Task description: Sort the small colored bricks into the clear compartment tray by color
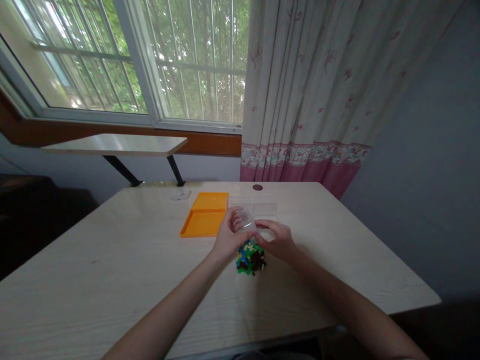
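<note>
Above the middle of the table, my left hand [229, 232] is wrapped round a small clear plastic container [245, 219], which is tilted. My right hand [276, 237] is closed at the container's right side, its fingers round a clear, rounded piece [265, 234] that looks like a lid. Whether this piece is joined to the container I cannot tell. Just below both hands lies a loose pile of small building bricks [250, 259], in green, blue, dark brown and pale yellow. The hands partly hide the pile's far edge.
An open orange plastic case [204, 222] lies flat to the left of my hands. Behind them is a clear plastic tray or box [264, 207]. A small clear packet [181, 194] rests near the back edge of the pale table [131, 280], below a raised shelf [120, 143].
</note>
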Tool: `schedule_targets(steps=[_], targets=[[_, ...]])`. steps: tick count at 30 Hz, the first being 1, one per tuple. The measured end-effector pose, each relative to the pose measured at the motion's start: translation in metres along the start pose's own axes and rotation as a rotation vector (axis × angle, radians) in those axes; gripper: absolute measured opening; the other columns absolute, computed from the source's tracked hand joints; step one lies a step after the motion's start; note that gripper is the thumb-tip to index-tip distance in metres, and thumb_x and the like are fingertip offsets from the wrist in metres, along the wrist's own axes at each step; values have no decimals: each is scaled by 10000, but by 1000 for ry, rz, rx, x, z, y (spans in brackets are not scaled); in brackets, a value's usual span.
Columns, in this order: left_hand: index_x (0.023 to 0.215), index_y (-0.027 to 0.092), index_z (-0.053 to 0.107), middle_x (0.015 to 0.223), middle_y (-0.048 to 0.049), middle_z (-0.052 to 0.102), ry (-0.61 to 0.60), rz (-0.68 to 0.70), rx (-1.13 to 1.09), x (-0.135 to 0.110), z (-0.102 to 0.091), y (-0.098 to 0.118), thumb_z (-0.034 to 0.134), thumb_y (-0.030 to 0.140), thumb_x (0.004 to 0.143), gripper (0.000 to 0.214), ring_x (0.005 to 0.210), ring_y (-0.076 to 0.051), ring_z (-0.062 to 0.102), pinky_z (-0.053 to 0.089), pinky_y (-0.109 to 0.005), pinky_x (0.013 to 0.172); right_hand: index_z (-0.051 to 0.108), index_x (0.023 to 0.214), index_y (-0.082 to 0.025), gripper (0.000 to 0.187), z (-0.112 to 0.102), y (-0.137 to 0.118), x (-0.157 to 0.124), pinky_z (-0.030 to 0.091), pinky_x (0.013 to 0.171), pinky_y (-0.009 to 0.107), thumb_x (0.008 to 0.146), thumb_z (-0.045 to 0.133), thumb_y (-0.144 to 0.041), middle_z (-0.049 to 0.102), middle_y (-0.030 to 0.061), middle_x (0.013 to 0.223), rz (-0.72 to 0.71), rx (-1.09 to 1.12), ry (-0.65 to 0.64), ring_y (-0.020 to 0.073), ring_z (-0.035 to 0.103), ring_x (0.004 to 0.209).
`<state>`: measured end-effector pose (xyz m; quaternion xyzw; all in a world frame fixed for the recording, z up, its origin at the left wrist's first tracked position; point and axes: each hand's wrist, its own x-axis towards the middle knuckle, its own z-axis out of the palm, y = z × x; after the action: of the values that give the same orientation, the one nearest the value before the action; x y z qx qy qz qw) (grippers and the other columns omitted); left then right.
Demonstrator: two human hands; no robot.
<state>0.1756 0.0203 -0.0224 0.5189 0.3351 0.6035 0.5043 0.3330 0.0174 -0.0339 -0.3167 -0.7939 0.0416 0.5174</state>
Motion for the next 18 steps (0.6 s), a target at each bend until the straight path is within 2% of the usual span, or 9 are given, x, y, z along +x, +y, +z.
schedule_targets(steps=[3,6,10,14,18], targets=[[985,178,450,889,-24,568,-6,13,67,1,-1,1,767,175,453,619,842,-162,571,459,-304,790,605,991,-198,267,6,5,-6,537,667,210,731,575,-247,695,41,854,-55,-65,0,135,657,702],[1001,166,474,930,-47,579,-7,25,115,2,-4,4,769,184,449,627,889,-188,571,440,-345,847,627,957,-219,246,7,12,-9,542,661,221,718,583,-255,698,38,852,-7,-59,-64,147,660,705],[1041,157,497,979,-79,595,-81,10,102,2,-12,9,773,187,466,639,939,-224,572,427,-380,878,646,896,-269,202,-4,19,-4,548,686,261,703,588,-259,695,0,853,246,41,-86,157,659,716],[1105,182,512,1101,-94,559,-225,-43,-34,4,-18,8,784,241,482,683,975,-238,564,442,-379,855,638,901,-230,227,-16,26,7,554,696,329,740,557,-367,692,12,810,491,327,28,173,658,731],[1096,175,552,1027,-94,598,-325,-126,-158,4,-21,5,792,320,486,671,968,-244,563,460,-354,806,626,910,-172,349,-12,37,9,535,540,281,736,559,-466,664,16,663,722,665,126,126,605,531]])
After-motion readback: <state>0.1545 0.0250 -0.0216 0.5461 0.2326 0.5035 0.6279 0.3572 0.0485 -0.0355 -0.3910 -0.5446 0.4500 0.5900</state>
